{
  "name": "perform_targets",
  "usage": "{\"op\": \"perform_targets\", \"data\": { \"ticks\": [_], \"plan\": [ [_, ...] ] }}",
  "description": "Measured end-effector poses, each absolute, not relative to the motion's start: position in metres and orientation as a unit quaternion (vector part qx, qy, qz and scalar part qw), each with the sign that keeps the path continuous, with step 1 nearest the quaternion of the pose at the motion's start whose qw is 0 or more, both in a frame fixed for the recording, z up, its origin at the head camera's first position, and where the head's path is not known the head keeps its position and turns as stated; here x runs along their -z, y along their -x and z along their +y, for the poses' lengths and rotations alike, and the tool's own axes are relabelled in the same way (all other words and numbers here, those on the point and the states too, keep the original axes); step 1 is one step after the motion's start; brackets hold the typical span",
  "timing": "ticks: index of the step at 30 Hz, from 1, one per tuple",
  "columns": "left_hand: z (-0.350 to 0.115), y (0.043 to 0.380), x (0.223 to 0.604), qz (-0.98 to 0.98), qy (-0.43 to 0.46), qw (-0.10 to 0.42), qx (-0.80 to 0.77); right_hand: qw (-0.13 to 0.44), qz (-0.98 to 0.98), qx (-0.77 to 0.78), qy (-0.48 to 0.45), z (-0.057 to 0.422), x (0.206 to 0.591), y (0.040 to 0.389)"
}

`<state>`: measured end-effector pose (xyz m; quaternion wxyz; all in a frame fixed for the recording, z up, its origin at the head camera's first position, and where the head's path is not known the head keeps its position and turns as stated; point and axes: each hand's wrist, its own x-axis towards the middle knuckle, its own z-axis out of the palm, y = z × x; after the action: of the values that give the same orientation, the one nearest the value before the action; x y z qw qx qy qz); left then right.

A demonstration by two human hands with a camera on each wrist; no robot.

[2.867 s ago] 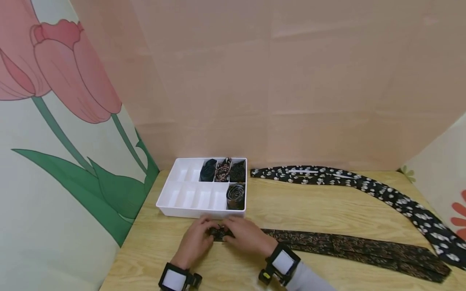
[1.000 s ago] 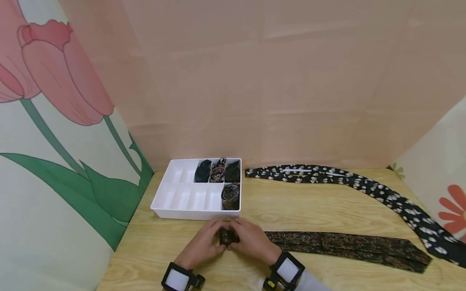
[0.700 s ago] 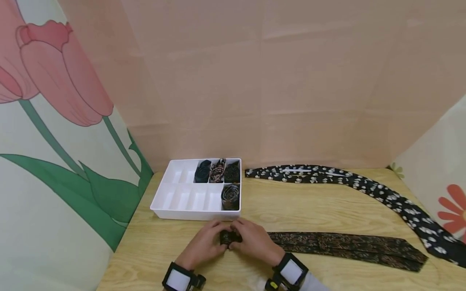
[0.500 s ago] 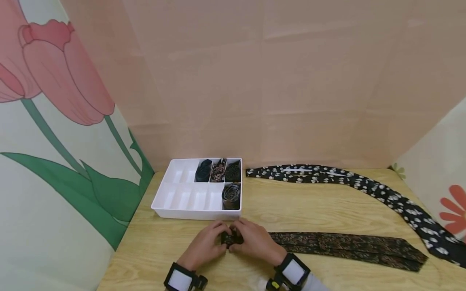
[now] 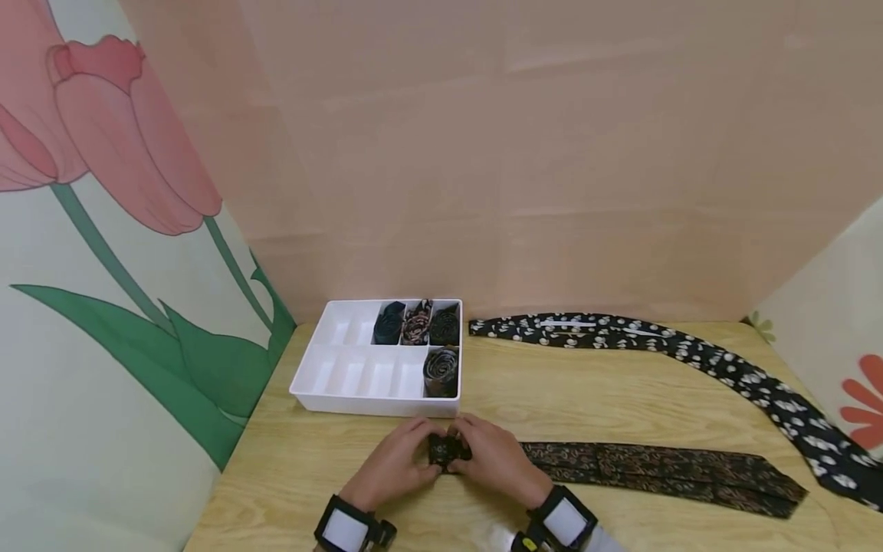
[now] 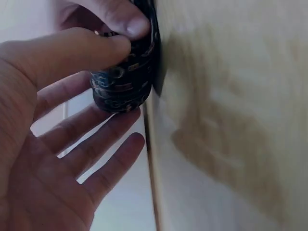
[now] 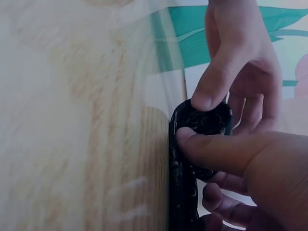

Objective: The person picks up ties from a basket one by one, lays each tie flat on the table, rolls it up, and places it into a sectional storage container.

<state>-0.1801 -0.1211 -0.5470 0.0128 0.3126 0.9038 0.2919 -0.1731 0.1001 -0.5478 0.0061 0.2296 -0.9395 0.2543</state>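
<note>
A dark necktie with a small reddish-brown pattern (image 5: 655, 464) lies along the table's front, its left end wound into a roll (image 5: 441, 451). My left hand (image 5: 398, 464) pinches the roll from the left; in the left wrist view its thumb (image 6: 72, 50) lies on the roll and the other fingers spread below. From the right, my right hand (image 5: 498, 464) pinches the same roll, thumb (image 7: 211, 147) on its side in the right wrist view. The tie's flat part runs from the roll past the right hand to a pointed end. Part of the roll is hidden by the fingers.
Behind the hands stands a white divided tray (image 5: 372, 405) with several rolled ties, one of them a front-right roll (image 5: 440, 373). A black tie with white floral print (image 5: 697, 353) curves along the back and right. A pink-beige backdrop (image 5: 524, 153) closes off the back.
Both hands have moved slightly right along the tie, rolling it up. The roll looks thicker, and the tie's pointed end has shifted left. The tray and its rolls have stayed put.
</note>
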Motion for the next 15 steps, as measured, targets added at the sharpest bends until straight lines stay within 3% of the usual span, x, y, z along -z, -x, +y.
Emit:
{"op": "perform_targets", "data": {
  "ticks": [15],
  "plan": [
    [-0.1110,0.1788,0.5454,0.903,-0.328,-0.004,-0.276,0.002,-0.939,-0.254,-0.232,0.1087,0.5465,0.1706]
  ]
}}
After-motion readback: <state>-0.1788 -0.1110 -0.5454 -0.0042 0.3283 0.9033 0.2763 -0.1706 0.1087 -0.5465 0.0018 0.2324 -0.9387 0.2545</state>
